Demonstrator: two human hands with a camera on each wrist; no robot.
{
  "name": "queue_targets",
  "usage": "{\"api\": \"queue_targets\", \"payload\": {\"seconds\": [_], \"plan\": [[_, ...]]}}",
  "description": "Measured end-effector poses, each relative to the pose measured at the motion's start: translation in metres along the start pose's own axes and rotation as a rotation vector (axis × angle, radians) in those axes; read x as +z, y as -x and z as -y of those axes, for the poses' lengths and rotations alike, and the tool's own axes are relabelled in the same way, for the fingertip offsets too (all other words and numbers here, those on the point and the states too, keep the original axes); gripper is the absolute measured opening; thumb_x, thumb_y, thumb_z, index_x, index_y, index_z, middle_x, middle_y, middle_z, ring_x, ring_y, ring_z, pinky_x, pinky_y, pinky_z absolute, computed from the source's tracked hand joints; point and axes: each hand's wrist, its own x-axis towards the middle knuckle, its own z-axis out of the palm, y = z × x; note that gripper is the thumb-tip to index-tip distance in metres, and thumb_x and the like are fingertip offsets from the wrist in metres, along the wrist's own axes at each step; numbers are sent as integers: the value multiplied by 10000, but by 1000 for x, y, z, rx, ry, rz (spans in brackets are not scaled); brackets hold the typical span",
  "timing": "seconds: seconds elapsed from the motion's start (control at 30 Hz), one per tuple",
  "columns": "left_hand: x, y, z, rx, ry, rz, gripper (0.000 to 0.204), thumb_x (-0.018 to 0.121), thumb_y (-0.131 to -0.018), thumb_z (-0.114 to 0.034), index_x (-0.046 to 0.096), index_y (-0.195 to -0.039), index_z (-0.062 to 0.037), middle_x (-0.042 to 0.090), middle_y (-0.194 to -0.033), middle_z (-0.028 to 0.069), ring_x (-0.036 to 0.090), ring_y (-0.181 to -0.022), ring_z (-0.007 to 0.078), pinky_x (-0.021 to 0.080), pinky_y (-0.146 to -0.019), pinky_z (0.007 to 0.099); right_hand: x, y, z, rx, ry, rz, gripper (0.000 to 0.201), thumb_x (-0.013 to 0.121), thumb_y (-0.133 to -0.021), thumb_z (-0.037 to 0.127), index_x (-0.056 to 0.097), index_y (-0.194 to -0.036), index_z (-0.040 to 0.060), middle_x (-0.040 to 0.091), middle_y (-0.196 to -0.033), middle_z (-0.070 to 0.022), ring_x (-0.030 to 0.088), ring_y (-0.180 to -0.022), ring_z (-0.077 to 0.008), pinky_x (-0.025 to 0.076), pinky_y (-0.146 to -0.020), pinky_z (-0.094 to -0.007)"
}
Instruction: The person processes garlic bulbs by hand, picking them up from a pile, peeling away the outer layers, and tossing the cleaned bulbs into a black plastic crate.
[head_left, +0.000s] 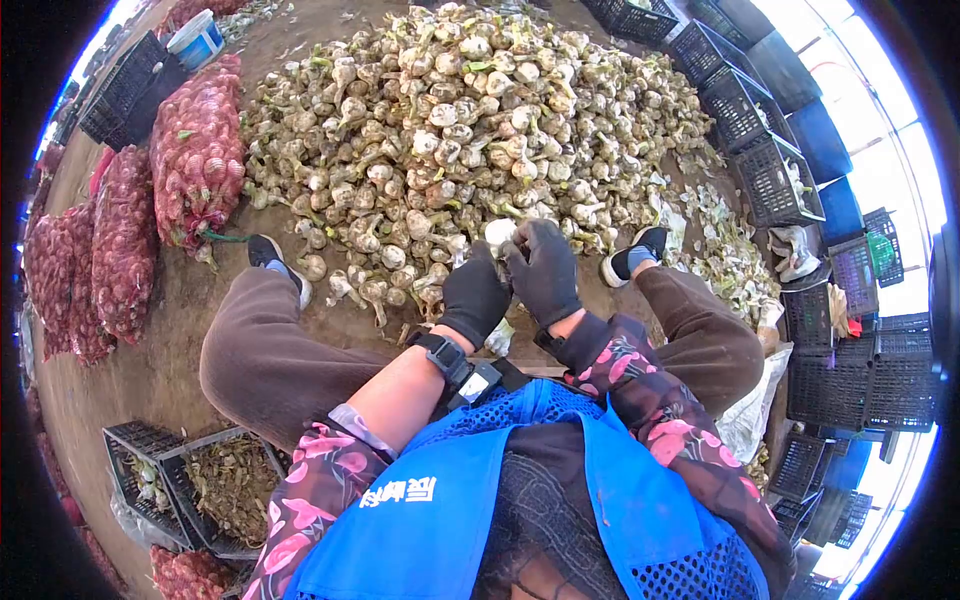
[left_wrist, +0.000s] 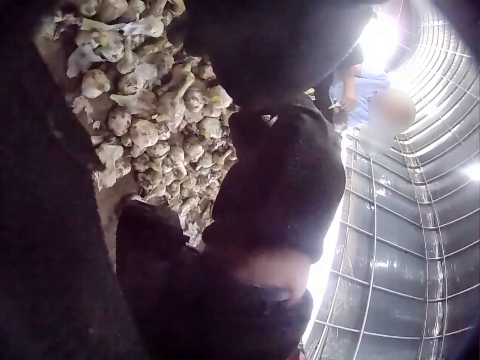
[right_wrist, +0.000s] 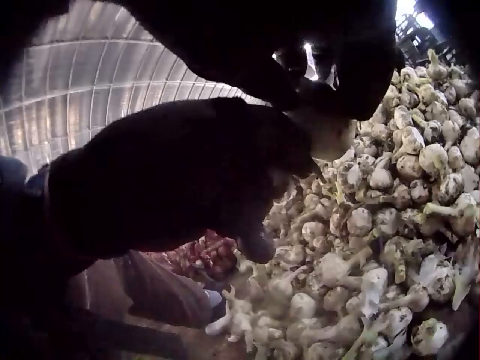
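Head view: at the near edge of the garlic heap, we find the gloved left hand and right hand pinching one white garlic bulb; red mesh sacks lie left of the heap. Left wrist: too dark; we cannot tell the grip. Right wrist: we note the bulb between both hands.

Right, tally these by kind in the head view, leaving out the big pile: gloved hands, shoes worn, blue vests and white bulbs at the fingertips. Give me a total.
Gloved hands: 2, the left hand and right hand
Shoes worn: 2, the left shoe and right shoe
Blue vest: 1
White bulb: 1
Total: 6
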Motion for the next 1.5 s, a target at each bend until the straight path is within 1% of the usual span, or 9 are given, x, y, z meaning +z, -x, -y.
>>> {"api": "queue_targets", "payload": {"seconds": [0.33,0.63,0.9,1.07,1.13,1.23,1.3,1.37,1.5], "plan": [[8,-5,6,14,191,-124,380,578,-849,-233,437,-1065,46,619,-720,235,623,-694,412,489,-588,461,2,1,-18,22,-128,13,219,681,-736,185,536,-775,25,531,-777,-145,540,-755,-323,427,-670,-398],[11,-6,13,52,321,-137,451,575,-860,-242,450,-1148,82,618,-782,256,607,-750,434,483,-644,478,1,5,-52,541,-643,75,204,669,-787,179,581,-866,12,640,-847,-135,597,-718,-272,470,-661,-356],[-1,-5,6,55,-37,-49,387,563,-847,-237,412,-1104,10,625,-702,201,625,-656,376,485,-563,455,-5,-6,-14,45,-1,131,226,684,-755,229,575,-760,31,570,-728,-169,564,-692,-354,443,-605,-398],[-1,-5,8,72,72,-167,336,555,-857,-246,428,-1057,-7,620,-715,214,617,-668,395,480,-567,467,3,-2,-43,350,-275,282,204,646,-792,218,606,-796,19,615,-748,-165,604,-695,-304,466,-652,-371],[0,-6,8,71,122,-216,330,552,-859,-251,433,-1055,-14,618,-722,217,614,-673,400,479,-569,470,4,2,-54,528,-746,159,252,627,-826,258,628,-854,7,636,-754,-127,608,-695,-226,470,-666,-355],[-2,-7,7,112,119,-169,324,553,-860,-257,461,-1065,-23,618,-736,211,611,-682,402,479,-572,469,-4,-4,-44,343,-538,131,284,612,-848,283,640,-882,2,635,-748,-93,590,-687,-169,466,-647,-332],[-3,-5,6,130,77,-177,320,556,-859,-258,484,-1069,-28,618,-737,202,613,-686,395,479,-581,469,-20,-12,-27,522,-474,246,295,608,-857,295,634,-894,3,635,-743,-99,592,-678,-158,467,-630,-325],[-2,-6,10,159,103,-187,328,567,-859,-249,469,-1103,-54,623,-750,215,615,-692,407,482,-581,481,-26,-19,-27,313,-245,245,281,612,-856,282,626,-895,5,635,-738,-112,592,-648,-162,465,-603,-321],[-1,-6,11,126,132,-176,312,565,-859,-245,494,-1074,-31,624,-759,207,614,-705,402,483,-611,476,-36,-20,-8,450,-408,298,216,605,-849,221,626,-860,7,629,-707,-135,607,-637,-213,468,-593,-343]]}}
